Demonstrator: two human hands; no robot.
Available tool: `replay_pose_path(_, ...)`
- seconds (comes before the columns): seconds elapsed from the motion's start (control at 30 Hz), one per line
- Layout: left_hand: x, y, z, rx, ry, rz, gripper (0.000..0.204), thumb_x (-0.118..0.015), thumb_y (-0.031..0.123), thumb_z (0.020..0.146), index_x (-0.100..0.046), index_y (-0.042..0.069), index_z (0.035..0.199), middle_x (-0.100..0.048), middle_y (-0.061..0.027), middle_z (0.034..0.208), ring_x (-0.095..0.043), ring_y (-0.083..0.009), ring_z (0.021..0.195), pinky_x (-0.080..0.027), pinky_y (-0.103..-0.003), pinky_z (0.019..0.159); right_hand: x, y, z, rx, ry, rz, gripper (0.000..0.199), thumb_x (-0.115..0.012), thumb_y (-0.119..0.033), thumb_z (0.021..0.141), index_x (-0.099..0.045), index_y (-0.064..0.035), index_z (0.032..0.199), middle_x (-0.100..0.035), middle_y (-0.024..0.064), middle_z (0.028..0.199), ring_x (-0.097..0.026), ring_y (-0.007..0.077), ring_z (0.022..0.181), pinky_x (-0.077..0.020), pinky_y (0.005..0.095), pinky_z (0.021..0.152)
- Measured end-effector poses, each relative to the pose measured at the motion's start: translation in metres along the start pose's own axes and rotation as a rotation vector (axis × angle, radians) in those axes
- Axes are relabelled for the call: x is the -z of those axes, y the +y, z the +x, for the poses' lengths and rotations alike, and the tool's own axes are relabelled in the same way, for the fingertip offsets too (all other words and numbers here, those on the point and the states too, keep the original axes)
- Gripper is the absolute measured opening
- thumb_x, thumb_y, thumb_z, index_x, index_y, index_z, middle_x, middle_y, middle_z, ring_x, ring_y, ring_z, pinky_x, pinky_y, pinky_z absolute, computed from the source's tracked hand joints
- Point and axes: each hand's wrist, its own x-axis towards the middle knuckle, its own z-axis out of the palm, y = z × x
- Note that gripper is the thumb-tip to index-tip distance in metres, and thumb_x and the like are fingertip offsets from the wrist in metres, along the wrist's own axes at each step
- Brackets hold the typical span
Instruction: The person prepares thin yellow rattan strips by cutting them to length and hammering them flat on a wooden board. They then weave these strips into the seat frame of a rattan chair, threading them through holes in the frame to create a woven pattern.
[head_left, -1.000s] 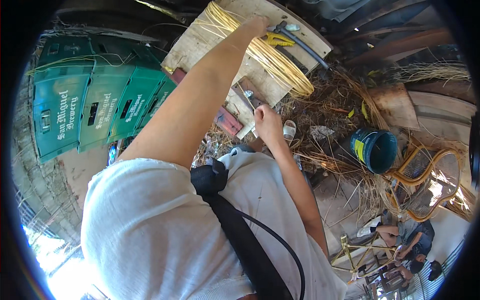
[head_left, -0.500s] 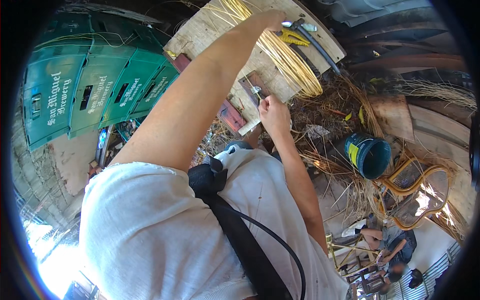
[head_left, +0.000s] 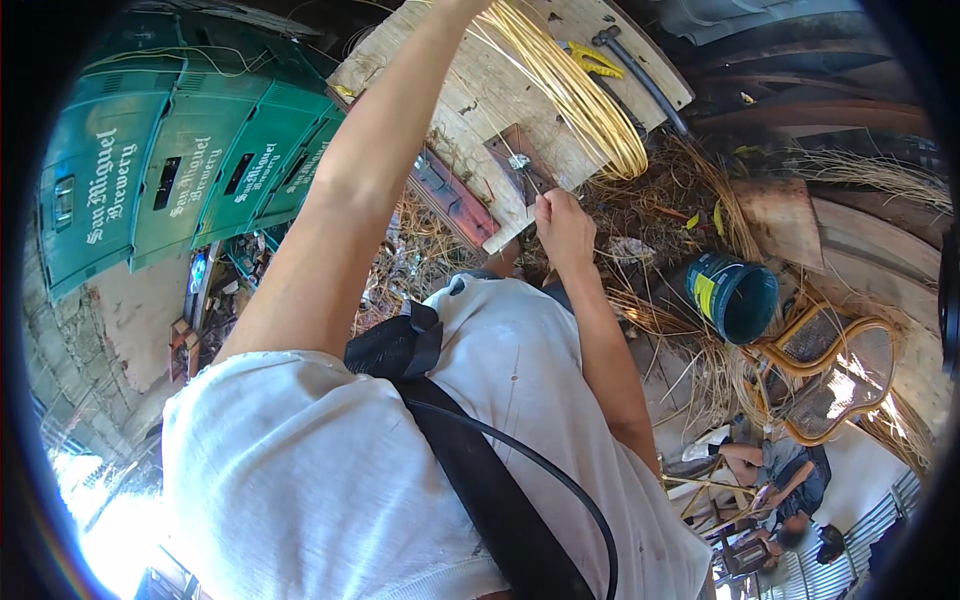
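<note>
The bundle of yellow cane strands (head_left: 575, 95) lies across the wooden bench (head_left: 480, 100) at the far side of the scene, running from the far left down to a looped end near the bench's right edge.

**Handling.** The strands appear thin, light and springy. Expect them to bend readily along their length but to fan apart if held loosely. They look smooth, so a light pinch may slip. A firm grip around the whole bundle, close to where the strands are gathered at the far end, should keep them together. Single strands are likely to kink or split if bent sharply.

**Left arm.** The left arm is raised and stretched far forward over the bench. The left hand (head_left: 462, 6) is at the top edge of the view, at the far end of the bundle. It is cut off by the frame, so its grip cannot be determined.

**Right arm.** The right forearm runs from the near right up toward the bench edge, elbow bent. The right hand (head_left: 563, 228) is closed in a narrow pinch at the near edge of the bench, beside a small dark plate (head_left: 520, 165) fixed to the board. Something thin seems to be held between the fingertips; it is too small to identify.

**Surroundings.** A blue bucket (head_left: 735, 297) lies tipped on the floor to the right among loose cane. Green crates (head_left: 170, 170) are stacked at the left.
</note>
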Motion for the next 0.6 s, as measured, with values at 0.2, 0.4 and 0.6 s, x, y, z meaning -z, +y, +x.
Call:
replay_pose_path(0.2, 0.127, 0.015, -0.017, 0.470, -0.234, -0.396, 0.037, -0.042, 0.034, 0.101, -0.057, 0.001, 0.091, -0.058, -0.0117, 0.074, -0.059, -0.0231, 0.067, -0.050, -0.035, 0.060, 0.010, -0.013, 0.012, -0.050, -0.022, 0.095, 0.019, -0.060, -0.021, 0.088, -0.058, -0.0028, 0.082, -0.064, 0.0203, 0.077, -0.063, 0.0387, 0.072, -0.0493, 0.0484, 0.065)
replay_pose_path(0.4, 0.065, 0.065, -0.204, 1.047, -0.592, 0.918, 0.030, -0.046, 0.027, 0.094, -0.061, 0.001, 0.095, -0.063, -0.0070, 0.066, -0.059, -0.0141, 0.050, -0.049, -0.031, 0.048, 0.009, -0.007, 0.012, -0.043, -0.022, 0.063, 0.020, -0.061, -0.021, 0.087, -0.060, -0.0023, 0.081, -0.065, 0.0214, 0.076, -0.064, 0.0402, 0.072, -0.0492, 0.0481, 0.065)
replay_pose_path(0.6, 0.063, 0.026, -0.278, 0.327, -0.616, 1.250, 0.036, -0.047, 0.025, 0.093, -0.057, -0.009, 0.097, -0.063, -0.0317, 0.092, -0.063, -0.0458, 0.088, -0.050, -0.051, 0.082, 0.008, 0.004, 0.003, -0.035, -0.055, 0.063, 0.021, -0.059, -0.022, 0.087, -0.061, -0.0014, 0.084, -0.065, 0.0227, 0.076, -0.063, 0.0412, 0.074, -0.0488, 0.0478, 0.067)
